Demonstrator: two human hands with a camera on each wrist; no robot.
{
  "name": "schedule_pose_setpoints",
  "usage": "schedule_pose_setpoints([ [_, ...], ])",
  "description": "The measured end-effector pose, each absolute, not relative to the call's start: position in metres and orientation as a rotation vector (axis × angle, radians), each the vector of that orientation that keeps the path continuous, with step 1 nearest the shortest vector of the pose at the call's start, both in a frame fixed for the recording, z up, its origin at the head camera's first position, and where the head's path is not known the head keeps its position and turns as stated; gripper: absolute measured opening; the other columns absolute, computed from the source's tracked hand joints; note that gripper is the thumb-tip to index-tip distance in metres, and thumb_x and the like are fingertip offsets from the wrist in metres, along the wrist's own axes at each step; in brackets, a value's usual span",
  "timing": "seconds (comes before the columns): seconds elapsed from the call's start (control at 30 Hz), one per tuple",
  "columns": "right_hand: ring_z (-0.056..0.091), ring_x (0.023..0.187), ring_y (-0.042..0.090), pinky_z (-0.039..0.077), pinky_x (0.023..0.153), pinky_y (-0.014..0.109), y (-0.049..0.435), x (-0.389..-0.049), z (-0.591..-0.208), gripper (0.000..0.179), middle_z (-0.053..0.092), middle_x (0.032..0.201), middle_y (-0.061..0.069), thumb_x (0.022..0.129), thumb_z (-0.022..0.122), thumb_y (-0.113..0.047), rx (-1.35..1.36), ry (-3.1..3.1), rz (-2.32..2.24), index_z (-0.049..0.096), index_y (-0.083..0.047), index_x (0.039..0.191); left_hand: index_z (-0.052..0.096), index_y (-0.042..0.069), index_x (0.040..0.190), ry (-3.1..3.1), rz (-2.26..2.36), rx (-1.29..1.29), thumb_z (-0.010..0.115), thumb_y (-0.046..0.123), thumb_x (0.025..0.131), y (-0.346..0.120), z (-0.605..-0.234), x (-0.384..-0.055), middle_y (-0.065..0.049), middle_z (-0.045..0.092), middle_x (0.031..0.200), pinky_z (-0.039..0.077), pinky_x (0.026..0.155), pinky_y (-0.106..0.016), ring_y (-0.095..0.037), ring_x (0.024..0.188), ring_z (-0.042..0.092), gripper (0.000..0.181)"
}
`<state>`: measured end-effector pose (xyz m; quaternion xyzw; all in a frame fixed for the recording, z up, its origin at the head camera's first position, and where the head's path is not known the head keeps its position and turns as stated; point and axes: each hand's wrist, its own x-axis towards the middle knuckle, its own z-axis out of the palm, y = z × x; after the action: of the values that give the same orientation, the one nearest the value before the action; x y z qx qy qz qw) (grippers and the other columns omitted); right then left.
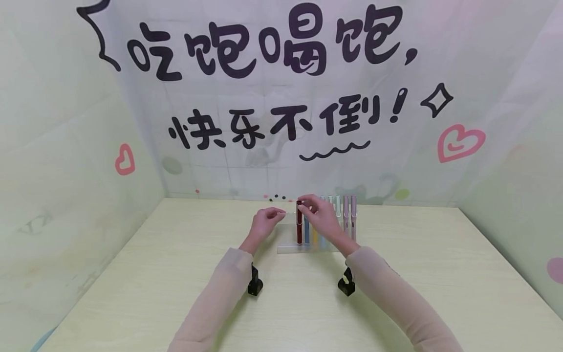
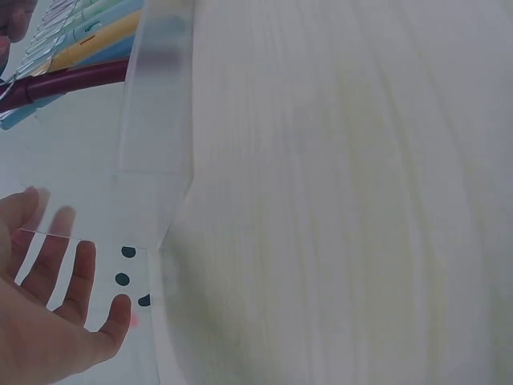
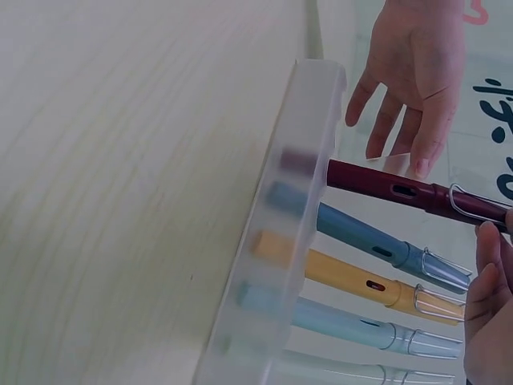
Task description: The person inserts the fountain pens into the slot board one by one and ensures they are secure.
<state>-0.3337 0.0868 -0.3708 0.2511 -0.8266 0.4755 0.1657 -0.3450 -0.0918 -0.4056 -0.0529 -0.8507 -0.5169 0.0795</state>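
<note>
A dark red pen point(image 1: 299, 231) with a silver clip stands upright in a clear pen stand point(image 1: 287, 250). My right hand point(image 1: 324, 217) pinches its capped top between thumb and fingers; in the right wrist view the pen's lower end point(image 3: 300, 160) shows through the stand's frosted base. My left hand point(image 1: 263, 222) holds the side edge of the stand's clear back panel, thumb in front and fingers behind. Beside the red pen stand a blue pen point(image 3: 361, 233), a yellow pen point(image 3: 345, 274) and a pale blue pen point(image 3: 341, 318). My right hand partly hides these in the head view.
Two pinkish-purple pens point(image 1: 354, 220) stand at the right end of the stand, with a pale green pen point(image 1: 337, 205) beside them. Beneath is a light wooden table point(image 1: 299, 313). A printed backdrop point(image 1: 246, 176) rises behind it. A black wrist camera point(image 1: 255, 283) hangs at each sleeve.
</note>
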Motion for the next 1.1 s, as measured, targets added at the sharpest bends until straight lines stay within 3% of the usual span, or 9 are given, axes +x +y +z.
schedule_pose_setpoints([
  [0.33,0.05,0.054,0.015,0.042,0.043,0.027,0.086,-0.335,-0.368,0.017,0.062,0.081,0.003,0.086,0.057,-0.015,0.684,-2.369,1.382,0.058,-0.007,0.102,0.067,0.008,0.098,-2.546,-1.537,-0.166,0.06,0.022,0.085,-0.092,-0.406,-0.345,-0.007,0.062,0.097,0.045,0.076,-0.034,-0.02,0.09,0.055,0.02],
  [0.67,0.041,0.046,0.014,0.035,0.041,0.024,0.084,-0.342,-0.368,0.02,0.048,0.056,0.002,0.085,0.059,-0.015,0.612,-2.416,1.326,0.06,-0.007,0.103,0.066,0.008,0.098,-2.543,-1.548,-0.154,0.06,0.022,0.085,-0.091,-0.406,-0.344,-0.007,0.062,0.098,0.045,0.075,-0.034,-0.021,0.091,0.055,0.02],
  [1.1,0.039,0.045,0.013,0.031,0.039,0.024,0.08,-0.346,-0.369,0.025,0.046,0.055,0.0,0.086,0.058,-0.017,0.533,-2.512,1.232,0.06,-0.009,0.11,0.066,0.008,0.098,-2.543,-1.558,-0.155,0.06,0.022,0.085,-0.091,-0.407,-0.344,-0.006,0.062,0.096,0.045,0.073,-0.033,-0.02,0.089,0.055,0.02],
])
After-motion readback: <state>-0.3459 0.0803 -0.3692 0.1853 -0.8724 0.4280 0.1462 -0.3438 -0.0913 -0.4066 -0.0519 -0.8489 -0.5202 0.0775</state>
